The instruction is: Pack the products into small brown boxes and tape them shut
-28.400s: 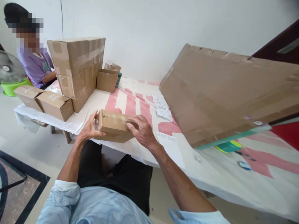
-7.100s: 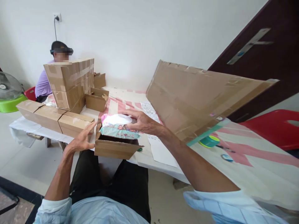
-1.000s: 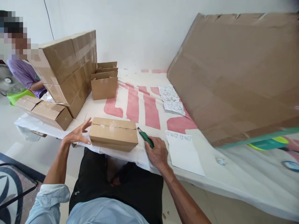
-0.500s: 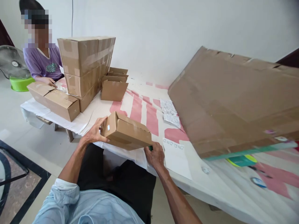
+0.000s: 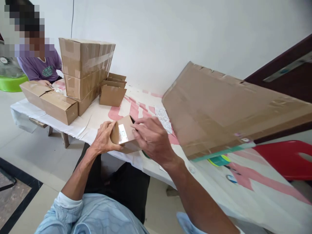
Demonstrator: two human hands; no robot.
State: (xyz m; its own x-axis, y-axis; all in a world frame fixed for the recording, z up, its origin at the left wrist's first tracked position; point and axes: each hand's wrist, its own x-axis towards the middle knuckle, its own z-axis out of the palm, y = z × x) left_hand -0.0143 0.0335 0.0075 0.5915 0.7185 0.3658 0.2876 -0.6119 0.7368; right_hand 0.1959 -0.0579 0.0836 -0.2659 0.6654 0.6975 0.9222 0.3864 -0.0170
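Observation:
A small cardboard box (image 5: pixel 114 134) is held at the table's front edge, its end facing me and a white patch with a small printed mark on that end. My left hand (image 5: pixel 103 138) grips its left side, thumb along the bottom edge and fingers over the top. At the box's upper right edge, beside a dark gap, my right hand (image 5: pixel 153 138) has its fingers pinched together. What those fingers hold, if anything, is hidden. Part of a dark green object (image 5: pixel 145 154) shows under the right hand.
Stacked taped cartons (image 5: pixel 73 61) and a long carton (image 5: pixel 48 101) stand left, near a person in purple (image 5: pixel 41 66). Open boxes (image 5: pixel 112 95) sit behind. A big cardboard sheet (image 5: pixel 219 110) leans at right, near a printed sheet (image 5: pixel 163 118), a tape roll (image 5: pixel 231 178) and a red chair (image 5: pixel 282 159).
The box has turned so its end faces me. My right hand has moved from its lower right corner up to the top edge. The view has swung right.

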